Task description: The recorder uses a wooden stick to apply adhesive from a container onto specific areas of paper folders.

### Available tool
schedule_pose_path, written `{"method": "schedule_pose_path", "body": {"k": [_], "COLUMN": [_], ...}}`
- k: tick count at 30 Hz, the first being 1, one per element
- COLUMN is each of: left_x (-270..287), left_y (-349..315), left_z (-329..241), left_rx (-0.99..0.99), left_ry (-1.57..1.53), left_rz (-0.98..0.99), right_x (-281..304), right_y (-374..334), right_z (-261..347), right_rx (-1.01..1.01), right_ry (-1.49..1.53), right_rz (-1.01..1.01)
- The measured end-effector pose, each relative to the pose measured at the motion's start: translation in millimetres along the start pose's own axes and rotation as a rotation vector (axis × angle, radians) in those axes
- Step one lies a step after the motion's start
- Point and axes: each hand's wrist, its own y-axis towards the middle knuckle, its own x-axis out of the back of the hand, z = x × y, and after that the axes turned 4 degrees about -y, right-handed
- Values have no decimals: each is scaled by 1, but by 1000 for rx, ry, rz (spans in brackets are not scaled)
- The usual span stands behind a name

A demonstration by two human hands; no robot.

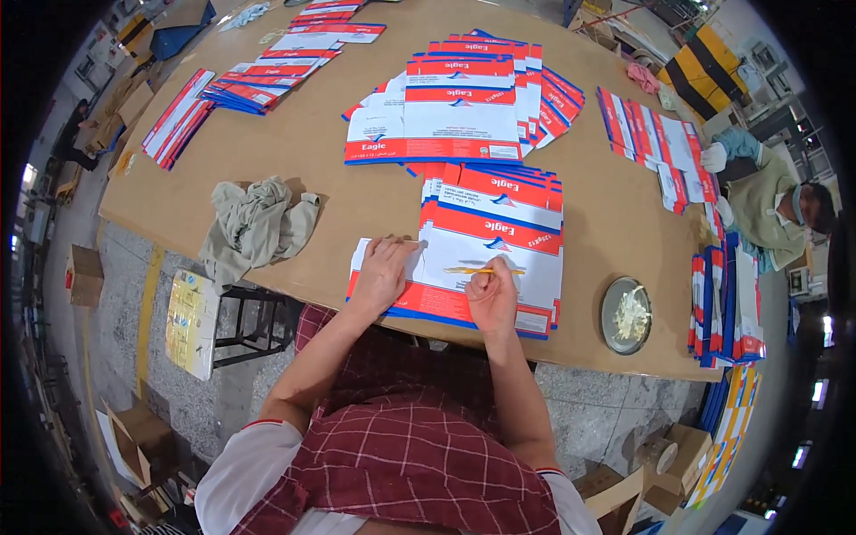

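a person in a maroon checked apron [410, 455] works with the right hand [492, 296] closed around a thin yellow stick [459, 270] and the left hand [383, 275] palm-down, both over a pile of red, white and blue flat cartons [530, 234] at the near edge of a brown counter [294, 116], between a crumpled grey cloth [260, 225] and a round dish [607, 323]; a second pile [459, 109] lies beyond.

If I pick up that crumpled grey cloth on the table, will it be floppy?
Probably: the cloth lies in loose, drooping folds. If pushed, it would likely bunch up rather than roll, being an uneven heap.
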Motion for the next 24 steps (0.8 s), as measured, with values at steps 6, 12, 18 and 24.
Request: {"method": "schedule_pose_path", "body": {"k": [6,12,18,24], "left_x": [-3,-3,2,1], "left_y": [4,1,6,3], "left_z": [1,0,2,-7], "left_rx": [56,-12,68,45], "left_ry": [4,56,-55,-88], "left_rz": [21,13,11,-66], "right_x": [-2,4,5,2], "right_y": [-1,1,3,-1], "right_z": [-2,-3,-4,0], "right_rx": [32,26,23,48], "right_ry": [-34,21,29,3], "right_rz": [15,45,60,-6]}}
